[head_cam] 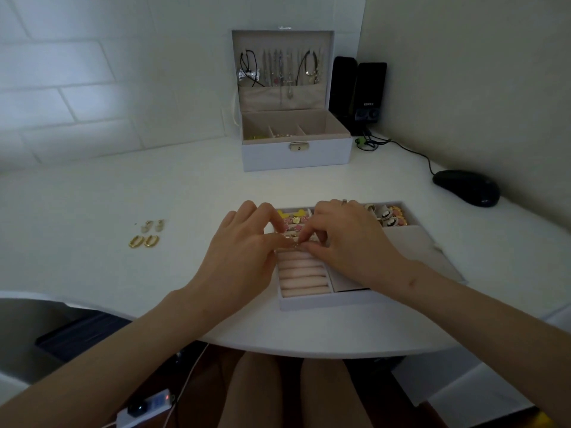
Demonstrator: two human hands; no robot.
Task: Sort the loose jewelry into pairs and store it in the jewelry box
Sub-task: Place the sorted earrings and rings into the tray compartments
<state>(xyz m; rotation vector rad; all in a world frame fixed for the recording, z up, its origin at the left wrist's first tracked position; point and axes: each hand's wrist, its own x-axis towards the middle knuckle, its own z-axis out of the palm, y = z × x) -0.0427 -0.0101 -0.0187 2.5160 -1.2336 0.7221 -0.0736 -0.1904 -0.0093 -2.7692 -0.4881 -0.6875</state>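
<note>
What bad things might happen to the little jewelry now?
1. The left hand and the right hand both pinch a small shiny piece over the pink rolls of the tray. It might slip and drop between the rolls, where it is hard to find.
2. The gold hoops and pale earrings lie loose on the table, off to the tray's left. An arm might knock them off, or they may be forgotten.
</note>
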